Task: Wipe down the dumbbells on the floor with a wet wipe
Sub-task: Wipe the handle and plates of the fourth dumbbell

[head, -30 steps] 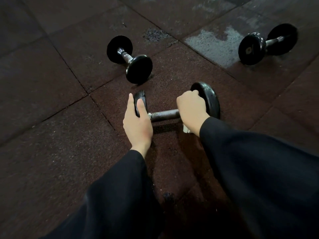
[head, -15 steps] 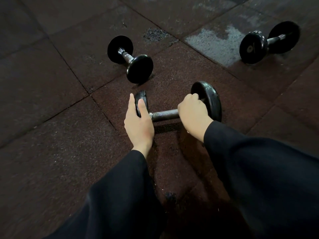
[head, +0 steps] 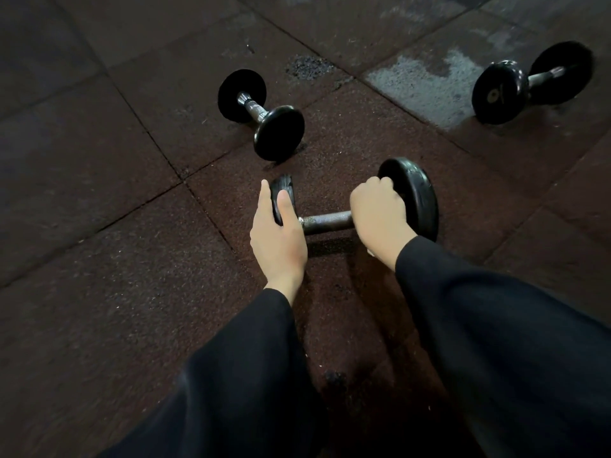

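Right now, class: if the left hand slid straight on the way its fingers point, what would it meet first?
Probably the middle dumbbell: the left hand, gripping the near dumbbell, points up the floor toward its closer plate, though depth is uncertain.

Dim light falls on dark rubber floor tiles (head: 99,325); a pale wet patch (head: 426,81) lies at one o'clock.

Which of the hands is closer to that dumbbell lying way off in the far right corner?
Right. The right hand grips the near dumbbell's right end, on the far-right dumbbell's side; the left hand holds the opposite end, farther away.
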